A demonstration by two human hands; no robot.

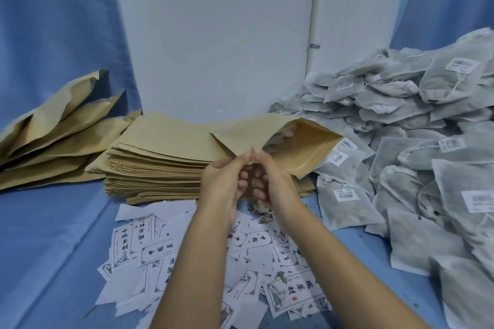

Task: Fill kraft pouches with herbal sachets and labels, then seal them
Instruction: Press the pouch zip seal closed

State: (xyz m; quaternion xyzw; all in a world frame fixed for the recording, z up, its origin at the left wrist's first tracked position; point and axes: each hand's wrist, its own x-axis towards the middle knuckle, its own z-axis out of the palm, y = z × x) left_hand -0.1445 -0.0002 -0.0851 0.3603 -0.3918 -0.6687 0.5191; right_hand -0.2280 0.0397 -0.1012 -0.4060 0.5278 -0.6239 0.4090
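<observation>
Both hands meet at the near lip of one open kraft pouch (267, 136), which lies tilted across the top right of the stack of flat pouches (160, 157). The left hand (222, 181) pinches the lip: its thumb is on the outside and its fingers are curled under the edge. The right hand (272, 181) grips the same lip just beside it, thumb tip up against the paper and fingers bent in beneath. The knuckles of the two hands nearly touch, and no finger on either hand is spread. The pouch mouth gapes toward the right of the stack, showing its pale inner lining and something pale and blurred deep inside (284, 132); what it is cannot be told.

A heap of grey sachets (401, 141), many with small barcode stickers, is piled to the right of the stack and reaches up to the pouch mouth. Printed paper labels (149, 248) lie scattered on the near side of the stack, under both forearms. To the left of the stack is a loose pile of bulging kraft pouches (53, 131). All of it sits on a counter covered with blue cloth (53, 248).
</observation>
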